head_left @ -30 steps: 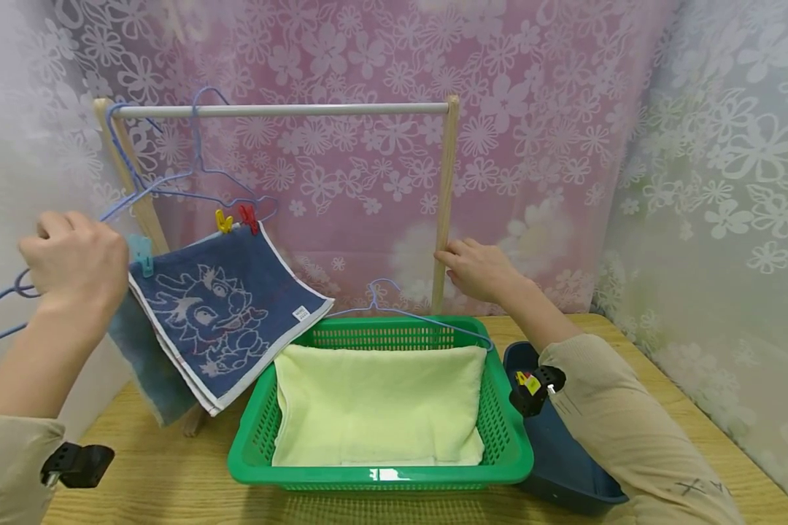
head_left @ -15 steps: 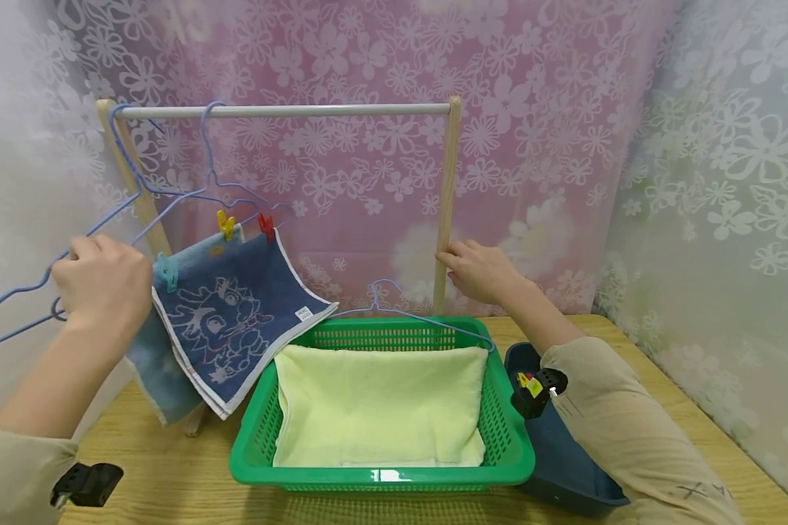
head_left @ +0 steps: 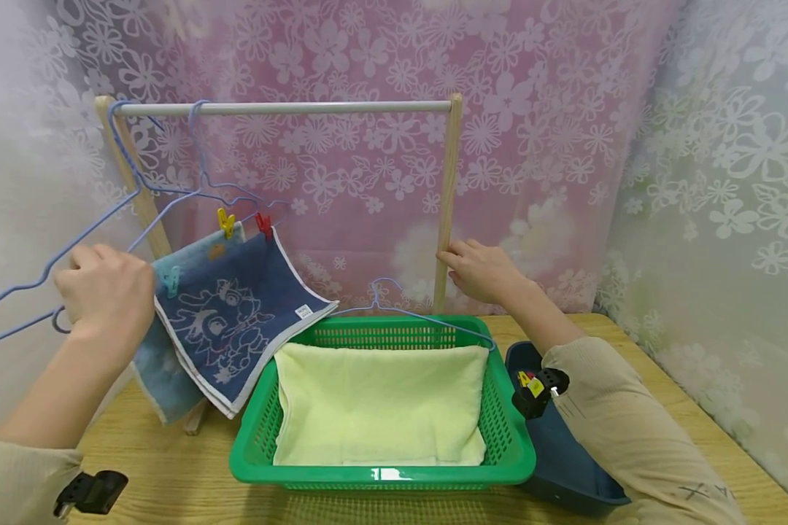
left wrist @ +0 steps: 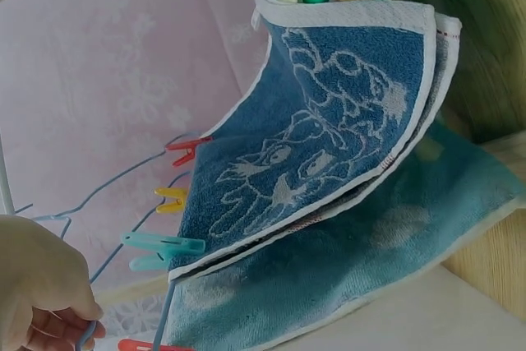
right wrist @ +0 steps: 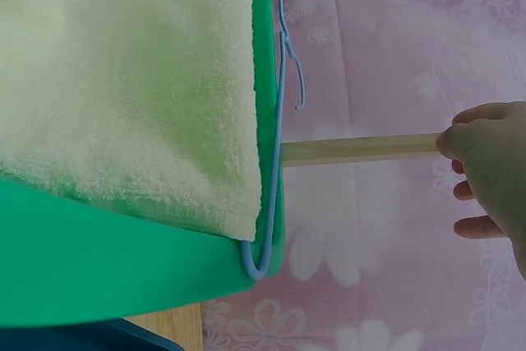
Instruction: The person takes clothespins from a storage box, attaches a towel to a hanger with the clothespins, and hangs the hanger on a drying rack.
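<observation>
My left hand (head_left: 108, 292) grips the end of a blue wire hanger (head_left: 164, 216), its hook over the white rod (head_left: 322, 108). In the left wrist view, fingers curl round the wire. Beside the hand hangs a dark blue towel (head_left: 249, 321) with a pale cartoon outline. Light blue (head_left: 172, 281) and red (head_left: 263, 225) clothespins sit along its top edge. A lighter blue towel (head_left: 167, 379) with a yellow clothespin (head_left: 226, 223) hangs behind it. My right hand (head_left: 482, 270) pinches the right wooden post (head_left: 447, 189) of the rack between thumb and fingers.
A green basket (head_left: 384, 475) holding a folded pale yellow towel (head_left: 381, 408) stands in front of the rack. An unused hanger (head_left: 427, 319) lies across its back rim. To its right is a dark blue tray (head_left: 565, 452) with clothespins (head_left: 525, 378). Another hanger (head_left: 79, 237) is hooked at the rod's left end.
My left hand has moved right and down, and the hanger's hook has dropped from above the rod to rest over it. The towels have swung slightly right. My right hand stays on the post.
</observation>
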The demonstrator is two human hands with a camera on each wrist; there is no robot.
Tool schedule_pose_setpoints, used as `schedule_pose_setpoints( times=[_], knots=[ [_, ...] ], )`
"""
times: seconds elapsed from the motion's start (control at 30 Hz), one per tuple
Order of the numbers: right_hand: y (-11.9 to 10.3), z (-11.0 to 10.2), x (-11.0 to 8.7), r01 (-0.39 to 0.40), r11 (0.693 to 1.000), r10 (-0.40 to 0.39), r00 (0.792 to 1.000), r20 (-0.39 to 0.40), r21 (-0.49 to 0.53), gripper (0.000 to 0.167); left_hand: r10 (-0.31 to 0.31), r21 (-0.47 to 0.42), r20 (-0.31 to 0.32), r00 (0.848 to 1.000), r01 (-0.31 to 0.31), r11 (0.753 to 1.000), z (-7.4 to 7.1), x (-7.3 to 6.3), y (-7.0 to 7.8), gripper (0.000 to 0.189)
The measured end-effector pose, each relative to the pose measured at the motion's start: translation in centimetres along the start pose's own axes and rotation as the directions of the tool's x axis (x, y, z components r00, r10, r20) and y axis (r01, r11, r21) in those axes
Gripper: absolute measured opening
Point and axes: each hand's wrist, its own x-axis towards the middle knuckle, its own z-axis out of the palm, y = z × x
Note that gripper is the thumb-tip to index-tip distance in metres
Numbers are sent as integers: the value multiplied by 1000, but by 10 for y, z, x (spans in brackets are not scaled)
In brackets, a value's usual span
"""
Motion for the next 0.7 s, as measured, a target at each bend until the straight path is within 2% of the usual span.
schedule_pose_setpoints(
  times=[0.17,0.27,0.43,0.7],
  knots=[
    [0,0,0,-2,1000,2,1000,1,2,40,-9,-9,-50,999,8,1000,1,0,-4,24],
    [-1,0,0,-5,1000,5,1000,4,11,40,-19,-26,-56,998,18,999,3,1,-7,25],
    [-2,-1,-3,-22,998,22,1000,7,51,40,-43,-47,-2,999,43,998,5,3,-11,27],
    [-4,-2,-10,-1,996,6,998,-58,88,37,-92,-53,41,995,94,994,6,9,-16,33]
  ],
)
